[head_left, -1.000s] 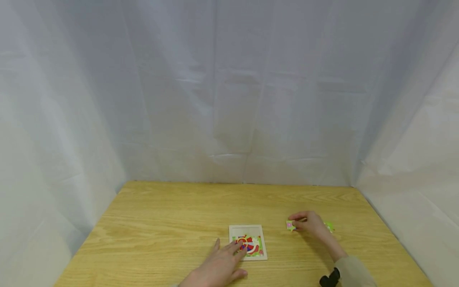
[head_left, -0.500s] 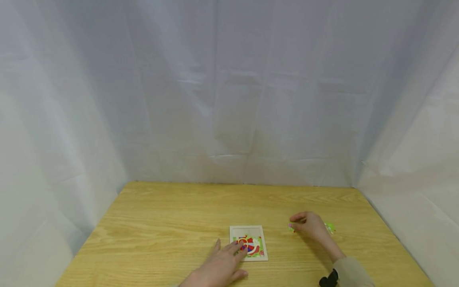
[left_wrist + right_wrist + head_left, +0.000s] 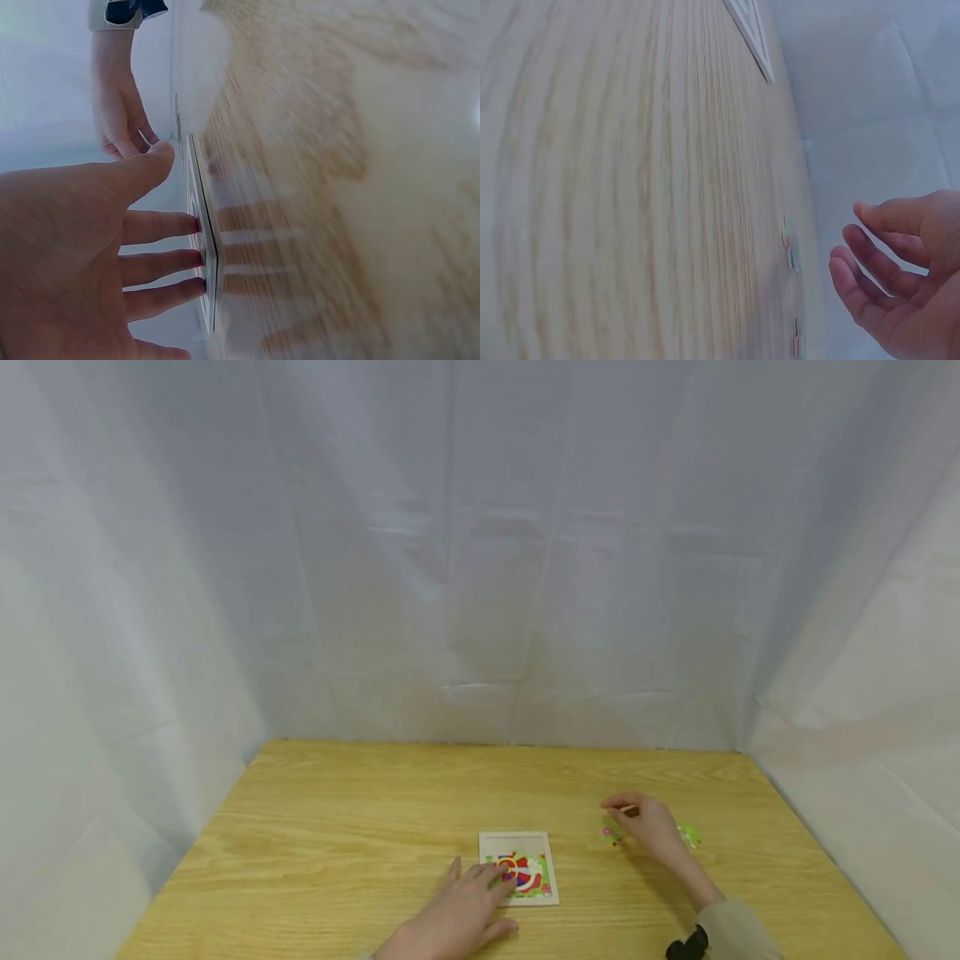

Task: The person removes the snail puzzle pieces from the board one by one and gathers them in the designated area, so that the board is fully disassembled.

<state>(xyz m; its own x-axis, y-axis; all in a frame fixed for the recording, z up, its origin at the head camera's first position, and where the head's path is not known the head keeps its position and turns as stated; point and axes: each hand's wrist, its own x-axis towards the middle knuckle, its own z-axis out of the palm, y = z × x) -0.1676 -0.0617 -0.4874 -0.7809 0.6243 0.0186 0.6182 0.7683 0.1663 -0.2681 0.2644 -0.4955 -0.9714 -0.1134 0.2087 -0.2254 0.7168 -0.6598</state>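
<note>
1. The tray [image 3: 517, 842] lies flat on the table [image 3: 360, 810], below the middle of the head view. Its upper strip shows pale backing; the lower part carries a picture [image 3: 534, 885] in red, blue, yellow, white and green.
2. The left hand [image 3: 467, 908] comes in from the bottom edge of the head view, palm down and fingers spread, with fingertips over the tray's lower left. In the left wrist view several fingertips touch the tray, while the thumb stands apart. It grasps nothing.
3. The right hand [image 3: 651, 828] is at the lower right of the head view, its fingers pointing left. In the right wrist view the thumb and fingers are loosely curved with a gap between them, released and raised off the table.
4. A pink-and-green piece [image 3: 608, 833] lies just below the right fingertips in the head view, to the right of the tray. A green piece [image 3: 688, 836] lies farther right, beside the right wrist. Whether either is one piece or several cannot be told.
5. A beige sleeve [image 3: 738, 931] and a black device [image 3: 687, 943] show at the right wrist, near the bottom edge. White sheeting [image 3: 480, 568] fills the upper frame and both sides.
</note>
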